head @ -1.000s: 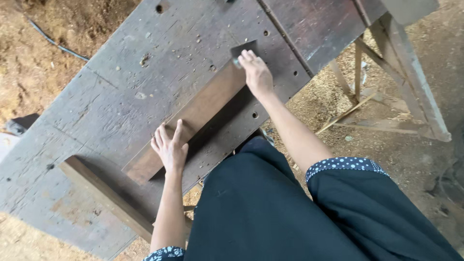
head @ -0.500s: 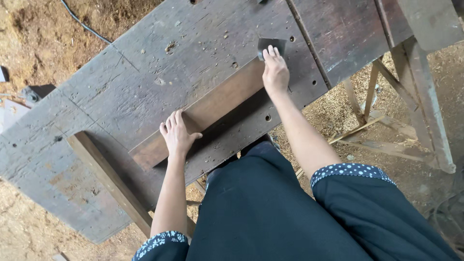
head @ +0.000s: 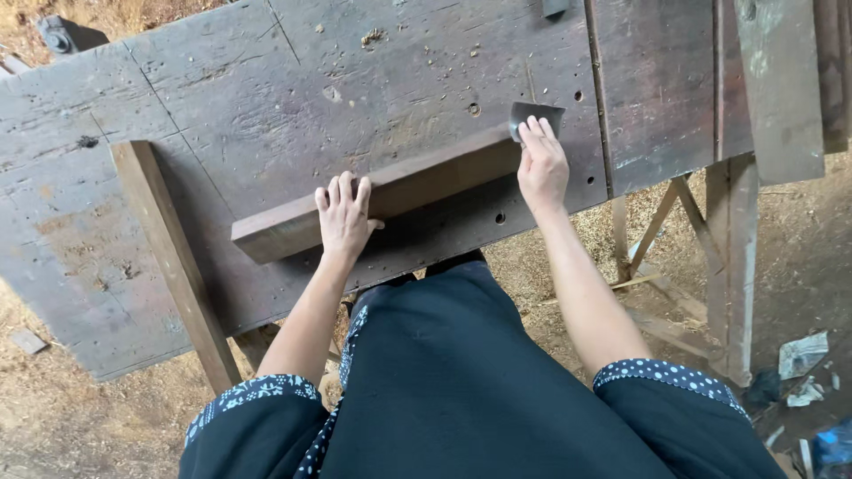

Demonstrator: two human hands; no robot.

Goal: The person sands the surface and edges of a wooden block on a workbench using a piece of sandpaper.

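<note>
A long brown wooden plank (head: 417, 182) lies slanted on a worn dark wooden workbench (head: 266, 80). My left hand (head: 343, 219) rests flat on the plank's near left part, fingers together and stretched forward. My right hand (head: 541, 167) presses on the plank's far right end, its fingers on a small grey sheet, like sandpaper (head: 536, 113), that sticks out beyond the fingertips. Both arms reach from dark sleeves with dotted cuffs.
A second lighter plank (head: 173, 257) lies across the bench's left part and overhangs its near edge. Slanted braces of the bench frame (head: 710, 257) stand at the right. Sawdust covers the ground (head: 71, 417); paper scraps (head: 803, 355) lie at lower right.
The view has swung so the bench and plank look more level. My hands stay on the same parts of the plank; the right hand keeps the grey sheet at the far end.
</note>
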